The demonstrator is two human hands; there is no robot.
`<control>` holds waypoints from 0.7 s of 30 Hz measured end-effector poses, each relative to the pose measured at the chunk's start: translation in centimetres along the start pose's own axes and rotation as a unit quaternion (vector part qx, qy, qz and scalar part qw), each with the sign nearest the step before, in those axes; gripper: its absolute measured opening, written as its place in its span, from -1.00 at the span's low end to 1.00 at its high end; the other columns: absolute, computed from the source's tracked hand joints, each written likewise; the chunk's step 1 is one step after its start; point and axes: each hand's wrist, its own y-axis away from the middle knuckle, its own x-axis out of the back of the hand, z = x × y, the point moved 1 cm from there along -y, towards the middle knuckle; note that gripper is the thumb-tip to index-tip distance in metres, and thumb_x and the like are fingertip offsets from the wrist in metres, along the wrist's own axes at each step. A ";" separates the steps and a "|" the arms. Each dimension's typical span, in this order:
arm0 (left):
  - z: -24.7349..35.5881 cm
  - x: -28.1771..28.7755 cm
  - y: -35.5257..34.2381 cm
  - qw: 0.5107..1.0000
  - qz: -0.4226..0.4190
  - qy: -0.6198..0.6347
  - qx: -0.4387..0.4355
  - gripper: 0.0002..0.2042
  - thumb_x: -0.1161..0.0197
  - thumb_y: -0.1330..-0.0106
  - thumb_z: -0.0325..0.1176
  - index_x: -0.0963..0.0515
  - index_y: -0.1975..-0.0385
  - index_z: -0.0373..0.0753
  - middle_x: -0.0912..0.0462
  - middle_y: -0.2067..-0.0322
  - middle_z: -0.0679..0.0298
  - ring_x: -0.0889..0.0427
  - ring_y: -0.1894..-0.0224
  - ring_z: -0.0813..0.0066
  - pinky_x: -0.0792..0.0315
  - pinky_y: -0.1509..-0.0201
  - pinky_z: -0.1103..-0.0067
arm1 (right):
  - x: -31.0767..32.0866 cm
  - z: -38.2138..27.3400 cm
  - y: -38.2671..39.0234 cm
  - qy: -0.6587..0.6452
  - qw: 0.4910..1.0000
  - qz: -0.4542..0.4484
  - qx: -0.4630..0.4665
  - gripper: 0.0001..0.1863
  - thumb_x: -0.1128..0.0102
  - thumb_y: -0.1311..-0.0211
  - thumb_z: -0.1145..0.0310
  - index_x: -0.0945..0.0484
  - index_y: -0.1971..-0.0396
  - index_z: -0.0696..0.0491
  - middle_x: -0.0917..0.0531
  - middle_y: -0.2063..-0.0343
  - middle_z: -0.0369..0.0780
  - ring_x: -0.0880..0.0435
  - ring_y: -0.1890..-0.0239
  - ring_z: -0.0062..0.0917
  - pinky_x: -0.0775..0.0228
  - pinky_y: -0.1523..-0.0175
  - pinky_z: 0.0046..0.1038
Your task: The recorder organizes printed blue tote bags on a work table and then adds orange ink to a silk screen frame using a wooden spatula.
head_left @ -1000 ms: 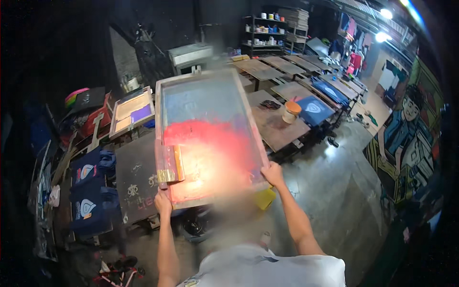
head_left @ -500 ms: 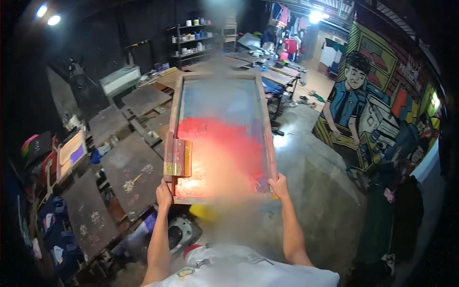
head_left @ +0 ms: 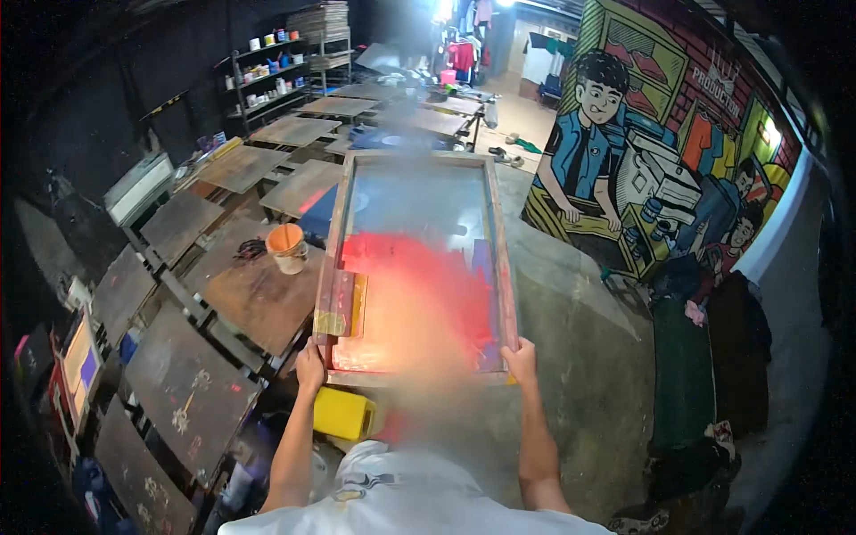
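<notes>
Swinging round since half a second ago, the head view now has the wall mural to the right and the row of wooden print tables (head_left: 259, 299) to the left. Both hands carry the wooden screen-printing frame (head_left: 415, 267) out in front, red ink across its mesh: left hand (head_left: 310, 367) clamped on the near-left corner, right hand (head_left: 521, 361) on the near-right. An orange bucket (head_left: 287, 247) stands on a table beside the frame's left edge.
</notes>
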 end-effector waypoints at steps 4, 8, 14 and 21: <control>0.4 -5.9 -6.7 0.999 -0.039 0.011 -0.001 -0.34 0.24 -0.51 0.06 -0.55 0.47 -0.49 -0.56 0.49 -0.27 -0.58 0.31 -0.27 -0.33 0.23 0.07 | -1.2 0.6 -6.4 0.030 0.999 0.021 -0.007 -0.68 -0.28 0.14 0.27 -0.62 0.44 0.24 -0.65 0.58 -0.11 -0.62 0.50 -0.43 -0.43 0.33 -0.35; 4.6 -9.5 -12.3 0.999 -0.039 0.002 0.007 -0.32 0.27 -0.50 0.10 -0.57 0.37 -0.49 -0.58 0.38 -0.31 -0.58 0.20 -0.30 -0.36 0.15 0.08 | -2.7 -0.3 -13.8 0.031 0.998 0.032 -0.036 -0.66 -0.26 0.16 0.26 -0.63 0.43 0.24 -0.65 0.58 -0.06 -0.65 0.48 -0.38 -0.45 0.32 -0.31; 6.4 -15.5 -20.8 0.999 -0.034 0.034 0.004 -0.35 0.24 -0.52 0.05 -0.53 0.42 -0.50 -0.56 0.51 -0.25 -0.59 0.36 -0.22 -0.33 0.21 0.11 | -5.6 1.0 -23.5 0.045 0.998 0.029 -0.039 -0.66 -0.27 0.19 0.27 -0.63 0.45 0.24 -0.63 0.61 -0.14 -0.61 0.51 -0.48 -0.42 0.36 -0.35; 10.6 -21.4 -26.6 0.999 0.031 0.030 -0.018 -0.41 0.18 -0.54 -0.03 -0.47 0.51 -0.49 -0.50 0.60 -0.14 -0.54 0.47 -0.07 -0.33 0.32 0.22 | -8.6 2.5 -36.5 -0.028 1.000 -0.004 -0.010 -0.69 -0.27 0.17 0.31 -0.57 0.52 0.29 -0.52 0.71 -0.20 -0.47 0.60 -0.58 -0.33 0.45 -0.37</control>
